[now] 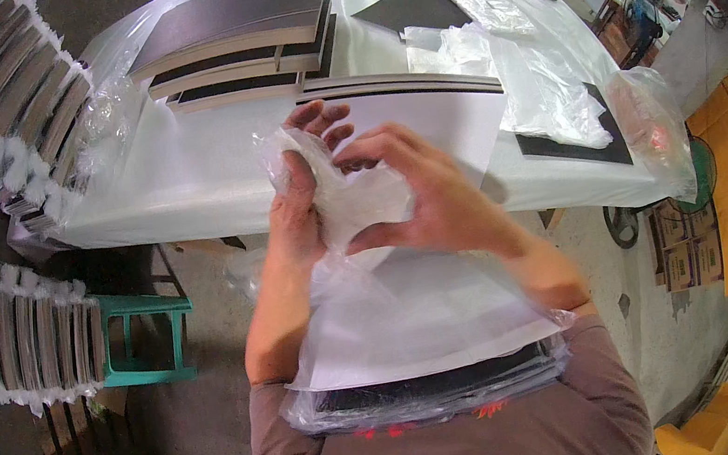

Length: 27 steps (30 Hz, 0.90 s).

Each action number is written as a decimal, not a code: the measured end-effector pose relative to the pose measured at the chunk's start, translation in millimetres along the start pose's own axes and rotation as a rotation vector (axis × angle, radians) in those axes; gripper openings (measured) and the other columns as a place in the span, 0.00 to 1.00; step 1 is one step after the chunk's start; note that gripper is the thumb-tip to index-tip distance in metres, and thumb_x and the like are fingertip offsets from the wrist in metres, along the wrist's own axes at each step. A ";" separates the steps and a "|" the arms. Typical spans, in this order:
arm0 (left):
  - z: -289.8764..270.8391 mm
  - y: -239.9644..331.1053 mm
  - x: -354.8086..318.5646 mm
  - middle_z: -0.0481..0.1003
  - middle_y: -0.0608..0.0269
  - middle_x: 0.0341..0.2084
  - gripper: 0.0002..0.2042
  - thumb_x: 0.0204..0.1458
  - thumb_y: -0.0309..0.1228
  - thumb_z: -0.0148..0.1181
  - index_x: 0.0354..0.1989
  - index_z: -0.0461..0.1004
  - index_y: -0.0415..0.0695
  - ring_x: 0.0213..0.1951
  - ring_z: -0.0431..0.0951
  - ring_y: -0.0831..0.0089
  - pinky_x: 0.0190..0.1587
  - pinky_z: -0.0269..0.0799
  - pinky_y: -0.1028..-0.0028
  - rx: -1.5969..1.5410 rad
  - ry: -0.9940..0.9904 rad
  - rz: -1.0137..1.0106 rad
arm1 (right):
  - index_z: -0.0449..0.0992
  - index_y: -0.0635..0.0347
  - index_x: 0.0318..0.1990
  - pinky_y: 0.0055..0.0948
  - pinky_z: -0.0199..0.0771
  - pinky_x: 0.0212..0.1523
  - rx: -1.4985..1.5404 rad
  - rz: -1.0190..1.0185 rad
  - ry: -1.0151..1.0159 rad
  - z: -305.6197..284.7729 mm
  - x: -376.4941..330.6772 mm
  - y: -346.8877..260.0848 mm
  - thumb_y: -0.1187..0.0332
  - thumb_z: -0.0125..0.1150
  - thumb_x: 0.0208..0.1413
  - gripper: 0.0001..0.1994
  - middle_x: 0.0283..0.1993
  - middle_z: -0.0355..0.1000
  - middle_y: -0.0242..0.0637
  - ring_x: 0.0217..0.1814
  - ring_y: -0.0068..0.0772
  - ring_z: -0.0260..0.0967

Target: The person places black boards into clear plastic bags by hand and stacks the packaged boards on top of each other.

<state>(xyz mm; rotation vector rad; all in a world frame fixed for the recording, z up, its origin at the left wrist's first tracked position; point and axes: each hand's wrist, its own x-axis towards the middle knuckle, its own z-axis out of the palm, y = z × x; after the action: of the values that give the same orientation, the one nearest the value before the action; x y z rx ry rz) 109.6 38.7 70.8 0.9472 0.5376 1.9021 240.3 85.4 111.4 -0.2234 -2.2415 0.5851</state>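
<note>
A crumpled clear plastic bag is bunched up in front of me, above my lap. My left hand grips its gathered part, thumb over the plastic and fingers partly spread behind it. My right hand curves around the other side of the bag, thumb and fingers wide apart, with the plastic showing in the gap. Below my hands, a white-faced flat panel in clear plastic wrap rests against my body, with dark layers at its near edge.
Dark-topped panels are stacked on the plastic-covered table. A white panel lies near its front edge, and loose plastic sheets lie to the right. Wrapped panel stacks and a green stool stand at left.
</note>
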 end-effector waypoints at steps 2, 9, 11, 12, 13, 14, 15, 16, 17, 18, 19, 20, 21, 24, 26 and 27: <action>3.7 -4.1 -7.3 0.61 0.62 0.44 0.29 0.47 0.56 0.40 0.47 0.56 0.43 0.44 0.62 0.72 0.45 0.61 0.72 0.023 0.027 -0.122 | 0.66 0.60 0.38 0.24 0.63 0.36 0.088 0.106 0.018 13.3 -8.5 8.0 0.68 0.69 0.29 0.24 0.31 0.67 0.34 0.34 0.29 0.65; -1.6 -21.7 -17.9 0.59 0.68 0.34 0.21 0.47 0.56 0.41 0.29 0.58 0.47 0.40 0.62 0.76 0.40 0.64 0.77 -0.186 0.072 -0.235 | 0.66 0.60 0.34 0.16 0.60 0.26 0.410 0.427 0.021 22.6 -20.3 31.1 0.71 0.61 0.43 0.12 0.24 0.65 0.28 0.26 0.16 0.61; -2.6 -22.0 -18.4 0.59 0.68 0.33 0.19 0.47 0.52 0.44 0.29 0.58 0.47 0.38 0.62 0.77 0.39 0.64 0.77 -0.178 0.078 -0.165 | 0.65 0.61 0.33 0.16 0.60 0.24 0.372 0.520 0.167 22.9 -21.9 32.5 0.70 0.59 0.44 0.10 0.21 0.65 0.30 0.23 0.15 0.59; -3.9 -22.2 -18.6 0.59 0.68 0.33 0.18 0.48 0.51 0.45 0.30 0.58 0.47 0.37 0.62 0.77 0.39 0.64 0.78 -0.173 0.081 -0.129 | 0.65 0.61 0.32 0.16 0.60 0.23 0.353 0.565 0.240 22.6 -22.4 32.9 0.70 0.58 0.45 0.09 0.19 0.64 0.31 0.22 0.15 0.58; -8.0 -22.9 -19.4 0.60 0.67 0.33 0.17 0.48 0.50 0.45 0.31 0.58 0.48 0.38 0.63 0.76 0.40 0.64 0.76 -0.147 0.080 -0.147 | 0.65 0.61 0.32 0.16 0.60 0.23 0.394 0.578 0.241 21.4 -23.3 34.7 0.70 0.58 0.46 0.09 0.19 0.65 0.30 0.22 0.14 0.58; -14.0 -23.3 -20.3 0.60 0.67 0.34 0.17 0.49 0.49 0.45 0.32 0.59 0.48 0.40 0.63 0.75 0.42 0.64 0.74 -0.120 0.079 -0.164 | 0.65 0.61 0.32 0.16 0.60 0.23 0.436 0.590 0.241 19.4 -24.3 36.7 0.70 0.58 0.46 0.09 0.19 0.65 0.30 0.22 0.14 0.58; -17.0 -23.6 -20.8 0.61 0.67 0.35 0.16 0.49 0.49 0.45 0.34 0.59 0.48 0.41 0.64 0.73 0.43 0.64 0.72 -0.093 0.078 -0.182 | 0.65 0.61 0.32 0.16 0.59 0.22 0.477 0.603 0.241 18.1 -24.6 37.7 0.70 0.58 0.46 0.09 0.20 0.65 0.29 0.22 0.14 0.58; -14.9 -24.5 -20.1 0.61 0.67 0.33 0.15 0.49 0.47 0.45 0.33 0.59 0.48 0.39 0.64 0.74 0.42 0.64 0.74 -0.106 0.085 -0.179 | 0.65 0.61 0.31 0.15 0.59 0.22 0.545 0.569 0.265 20.7 -23.7 36.8 0.70 0.58 0.46 0.08 0.20 0.65 0.28 0.22 0.14 0.58; -10.3 -25.0 -19.1 0.60 0.67 0.32 0.14 0.50 0.46 0.46 0.32 0.58 0.48 0.37 0.64 0.75 0.40 0.64 0.75 -0.119 0.091 -0.176 | 0.66 0.61 0.30 0.15 0.59 0.22 0.612 0.534 0.289 25.6 -21.7 34.7 0.70 0.57 0.47 0.08 0.20 0.65 0.28 0.22 0.13 0.58; -6.6 -24.4 -18.2 0.60 0.67 0.30 0.14 0.50 0.45 0.46 0.31 0.58 0.48 0.34 0.64 0.76 0.39 0.64 0.76 -0.132 0.098 -0.173 | 0.66 0.61 0.30 0.14 0.58 0.22 0.678 0.499 0.313 28.2 -20.9 33.8 0.70 0.57 0.47 0.07 0.20 0.65 0.27 0.22 0.13 0.58; -3.1 -21.3 -18.0 0.60 0.67 0.30 0.14 0.50 0.45 0.46 0.31 0.58 0.48 0.35 0.64 0.76 0.39 0.64 0.75 -0.109 0.113 -0.185 | 0.67 0.61 0.29 0.14 0.58 0.21 0.676 0.498 0.312 26.8 -20.8 36.0 0.70 0.57 0.47 0.07 0.20 0.65 0.27 0.21 0.13 0.58; 0.8 -18.0 -18.8 0.61 0.66 0.29 0.14 0.50 0.45 0.46 0.31 0.58 0.48 0.35 0.64 0.75 0.39 0.64 0.75 -0.086 0.128 -0.197 | 0.67 0.61 0.28 0.14 0.57 0.20 0.675 0.498 0.311 24.4 -20.8 40.4 0.70 0.57 0.47 0.06 0.20 0.65 0.26 0.20 0.13 0.57; 3.5 -16.1 -19.1 0.61 0.66 0.29 0.13 0.50 0.45 0.46 0.31 0.58 0.48 0.35 0.65 0.74 0.39 0.64 0.74 -0.063 0.143 -0.210 | 0.68 0.61 0.28 0.13 0.57 0.19 0.673 0.498 0.311 21.6 -21.4 43.3 0.70 0.57 0.47 0.06 0.19 0.64 0.26 0.19 0.12 0.57; 4.6 -15.7 -17.6 0.59 0.70 0.19 0.13 0.51 0.45 0.44 0.31 0.59 0.48 0.29 0.64 0.78 0.34 0.64 0.77 -0.057 0.329 -0.126 | 0.69 0.61 0.26 0.13 0.53 0.14 0.541 0.543 0.419 11.1 -19.7 42.4 0.69 0.57 0.47 0.06 0.17 0.63 0.26 0.14 0.11 0.54; -30.1 -10.7 -17.4 0.52 0.74 0.11 0.13 0.52 0.46 0.42 0.32 0.61 0.49 0.19 0.60 0.83 0.25 0.59 0.84 -0.389 0.217 -0.101 | 0.70 0.62 0.27 0.13 0.51 0.12 0.525 0.555 0.527 0.3 -23.3 50.9 0.69 0.57 0.47 0.06 0.15 0.62 0.25 0.12 0.11 0.52; -41.4 -2.6 -15.7 0.47 0.76 0.08 0.13 0.53 0.45 0.41 0.33 0.63 0.49 0.11 0.50 0.86 0.17 0.50 0.87 -0.541 0.206 -0.081 | 0.70 0.62 0.27 0.13 0.49 0.10 0.517 0.560 0.581 -6.0 -25.0 56.9 0.69 0.57 0.47 0.06 0.14 0.62 0.25 0.11 0.11 0.50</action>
<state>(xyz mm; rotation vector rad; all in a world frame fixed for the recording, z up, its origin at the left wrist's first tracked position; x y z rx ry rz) 82.7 26.9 37.6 0.3764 0.1540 1.9367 259.9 128.9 71.2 -0.6664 -1.3989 1.1956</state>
